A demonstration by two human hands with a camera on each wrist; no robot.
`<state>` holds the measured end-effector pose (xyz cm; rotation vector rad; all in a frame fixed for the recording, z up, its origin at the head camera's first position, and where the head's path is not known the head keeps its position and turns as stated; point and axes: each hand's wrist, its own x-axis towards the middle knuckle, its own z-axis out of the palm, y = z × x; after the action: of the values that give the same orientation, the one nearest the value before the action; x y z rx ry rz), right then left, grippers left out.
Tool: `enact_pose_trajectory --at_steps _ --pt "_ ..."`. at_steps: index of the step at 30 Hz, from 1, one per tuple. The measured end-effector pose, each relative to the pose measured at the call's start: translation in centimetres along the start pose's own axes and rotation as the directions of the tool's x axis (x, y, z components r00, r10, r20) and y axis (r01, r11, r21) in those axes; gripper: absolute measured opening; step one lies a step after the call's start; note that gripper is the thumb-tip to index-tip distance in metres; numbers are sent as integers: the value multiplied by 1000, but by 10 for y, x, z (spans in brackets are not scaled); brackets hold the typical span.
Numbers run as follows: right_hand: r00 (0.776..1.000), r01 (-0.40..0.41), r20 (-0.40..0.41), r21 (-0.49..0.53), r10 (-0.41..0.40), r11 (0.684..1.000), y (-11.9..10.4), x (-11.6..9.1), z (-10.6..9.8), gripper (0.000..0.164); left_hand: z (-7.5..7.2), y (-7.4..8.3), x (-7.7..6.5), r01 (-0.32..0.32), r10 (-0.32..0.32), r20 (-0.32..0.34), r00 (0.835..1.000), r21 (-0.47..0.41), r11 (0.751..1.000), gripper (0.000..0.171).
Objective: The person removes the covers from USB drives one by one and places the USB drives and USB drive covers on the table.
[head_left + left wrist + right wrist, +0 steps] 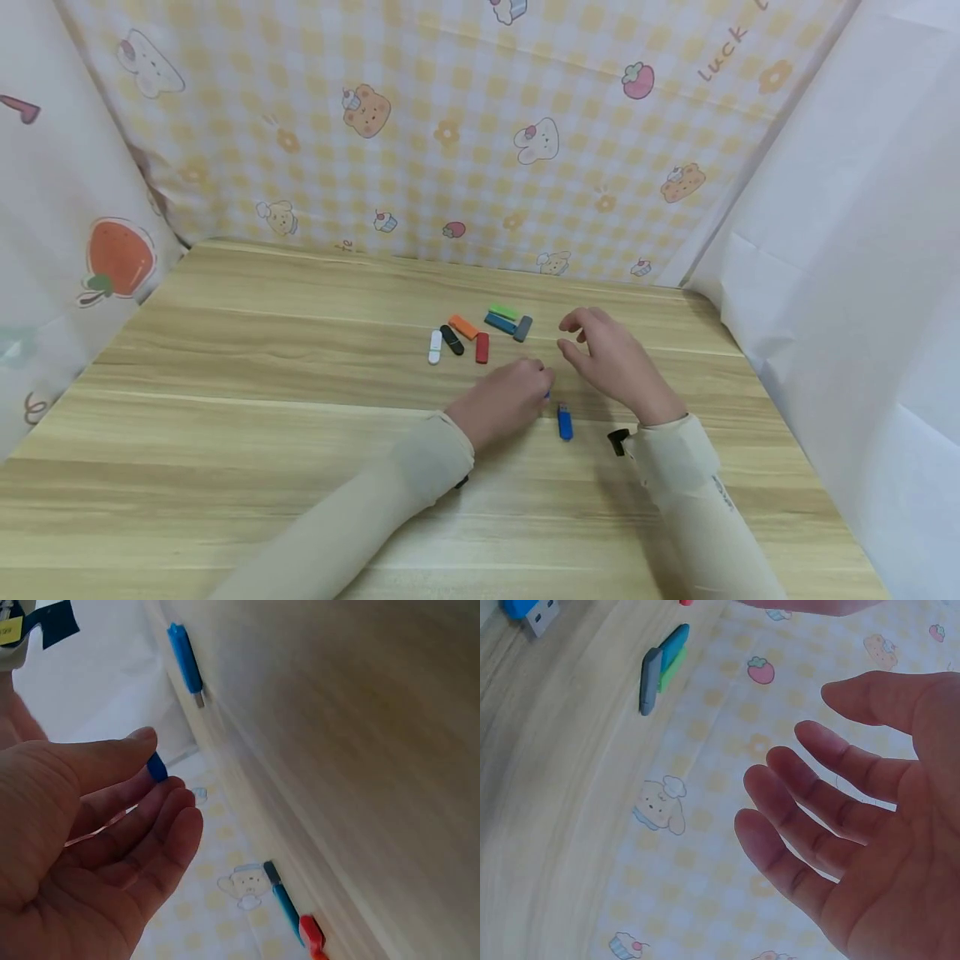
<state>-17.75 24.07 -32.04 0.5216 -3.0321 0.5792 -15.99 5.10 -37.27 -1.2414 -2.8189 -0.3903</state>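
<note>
- The left hand point(506, 398) pinches a small blue piece point(157, 767) between the thumb and bent fingers, above the bench point(262, 467); most of that piece is hidden by the grip.
- A blue USB stick point(565, 422) lies on the bench just to the right of the left hand, its bare metal plug point(542, 617) pointing towards the far edge.
- The right hand point(611, 358) is released, its fingers spread and loosely bent in the air, beyond the blue USB stick and to its right.
- Further back lies a loose group of sticks: a white stick point(435, 347) at the left end, a black stick point(452, 340) just beside it, then an orange stick point(463, 327) set at a slant.
- A red stick point(482, 347) lies nearer the person, close to the orange one.
- At the right of the group, a green stick point(503, 312) lies just behind a teal stick point(501, 323), with a grey stick point(522, 328) at the teal one's right end; contact there cannot be told.
- Pale sleeves point(360, 508) cover both forearms.
- A yellow-checked cloth point(447, 100) hangs behind the bench, and a white cloth point(862, 250) at its right.
</note>
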Motion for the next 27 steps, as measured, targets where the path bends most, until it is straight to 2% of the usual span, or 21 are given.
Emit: enact_pose_trajectory --at_steps 12,17,27 --pt "1000 9 0 8 -9 1000 -2 1 1 28 13 11 9 10 -2 112 994 -70 997 16" --pt "1000 9 -1 17 -9 1000 -1 1 1 27 16 12 10 14 -1 126 992 -102 995 11" --pt "1000 8 12 28 -8 1000 -1 1 2 26 17 15 12 13 -1 140 990 -83 996 10"
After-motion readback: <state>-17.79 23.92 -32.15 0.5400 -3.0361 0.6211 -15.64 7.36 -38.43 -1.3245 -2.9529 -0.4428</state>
